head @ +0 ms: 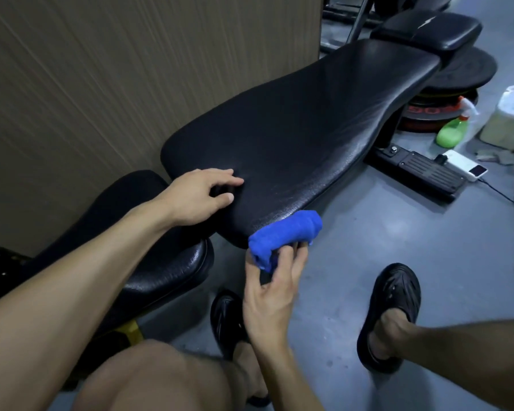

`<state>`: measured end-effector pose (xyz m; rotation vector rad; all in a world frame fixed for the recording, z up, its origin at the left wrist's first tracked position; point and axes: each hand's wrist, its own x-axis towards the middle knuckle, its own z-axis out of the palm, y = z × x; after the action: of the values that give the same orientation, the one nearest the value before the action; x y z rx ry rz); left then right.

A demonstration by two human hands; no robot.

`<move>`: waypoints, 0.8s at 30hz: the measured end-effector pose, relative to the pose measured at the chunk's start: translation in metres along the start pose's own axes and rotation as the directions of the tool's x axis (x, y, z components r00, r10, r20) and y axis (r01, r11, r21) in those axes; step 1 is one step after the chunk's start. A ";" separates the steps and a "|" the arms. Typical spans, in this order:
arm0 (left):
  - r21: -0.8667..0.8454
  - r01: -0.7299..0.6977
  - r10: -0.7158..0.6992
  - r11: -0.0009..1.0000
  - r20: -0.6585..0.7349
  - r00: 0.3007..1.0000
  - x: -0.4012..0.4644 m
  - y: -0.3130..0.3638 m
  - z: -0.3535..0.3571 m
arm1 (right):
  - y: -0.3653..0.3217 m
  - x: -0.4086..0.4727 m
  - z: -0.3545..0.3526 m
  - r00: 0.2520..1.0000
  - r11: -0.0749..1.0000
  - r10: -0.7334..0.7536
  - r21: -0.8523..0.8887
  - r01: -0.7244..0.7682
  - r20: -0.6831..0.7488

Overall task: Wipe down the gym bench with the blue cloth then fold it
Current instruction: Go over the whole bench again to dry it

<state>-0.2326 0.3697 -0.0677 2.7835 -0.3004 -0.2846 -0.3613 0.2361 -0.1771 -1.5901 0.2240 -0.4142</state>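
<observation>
Left hand [204, 192]: fingers relaxed, resting on the gym bench [303, 137].
Right hand [269, 295]: pinches the bunched blue cloth [285, 234] at the bench's near edge.
Tip: spread it flat, rub long strokes.

The bench [294, 137] stood beside the wall panel [101, 69] at its left. The cloth [285, 235] lay against its near right edge. Weight plates [454, 84] and a spray bottle [454, 129] sat on the floor [398, 232] to its right.

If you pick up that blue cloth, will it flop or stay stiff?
Probably flop: the cloth is bunched into soft folds against the bench edge. Likely light, since the right hand holds it with just fingertips. It looks unlikely to slip or break.
</observation>
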 end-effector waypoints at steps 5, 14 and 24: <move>-0.062 0.005 -0.008 0.998 -0.042 0.999 0.005 -0.010 0.001 | 0.004 0.074 -0.013 0.995 0.993 -0.096 -0.067 0.093 -0.039; -0.058 -0.027 0.023 0.998 -0.062 0.998 0.011 -0.014 0.003 | 0.006 0.015 -0.002 0.989 0.945 -0.079 -0.307 0.115 0.127; -0.080 0.010 -0.016 0.997 -0.068 0.998 0.003 -0.007 0.006 | -0.033 0.156 -0.072 0.967 0.738 -0.256 -0.646 0.194 -0.002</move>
<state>-0.2297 0.3740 -0.0762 2.7108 -0.2489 -0.1994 -0.2506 0.1117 -0.1235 -2.2996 0.2596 -0.6467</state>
